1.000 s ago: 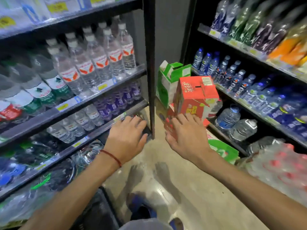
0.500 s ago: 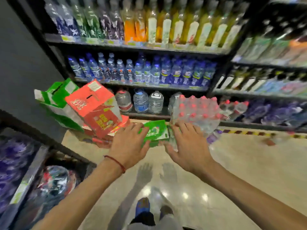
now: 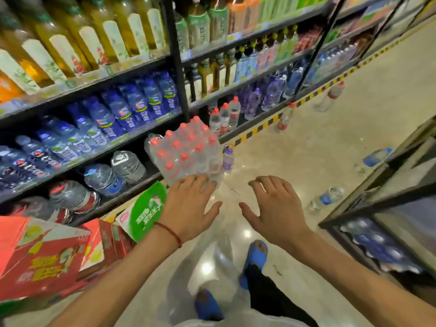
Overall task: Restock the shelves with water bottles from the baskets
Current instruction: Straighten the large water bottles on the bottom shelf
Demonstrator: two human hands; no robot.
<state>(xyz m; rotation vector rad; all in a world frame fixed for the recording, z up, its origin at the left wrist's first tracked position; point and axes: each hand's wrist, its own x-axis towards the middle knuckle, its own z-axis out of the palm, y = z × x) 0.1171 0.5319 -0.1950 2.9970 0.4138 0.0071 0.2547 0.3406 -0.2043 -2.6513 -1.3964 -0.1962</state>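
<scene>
both hands are spread, fingers apart, holding nothing. the left hand (image 3: 188,208) overlaps the near edge of the wrapped pack of water bottles (image 3: 188,152), which stands at the shelves' (image 3: 132,135) bottom edge. the right hand (image 3: 276,208) hovers over open floor (image 3: 318,138), with loose bottles (image 3: 325,199) scattered beyond.

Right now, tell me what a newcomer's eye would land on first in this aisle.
The shrink-wrapped pack of red-capped water bottles stands mid-frame on the floor. The left hand is at its near edge and the right hand beside that, both spread open and holding nothing. Loose bottles are scattered over the floor to the right, and red cartons crowd the lower left corner.
</scene>
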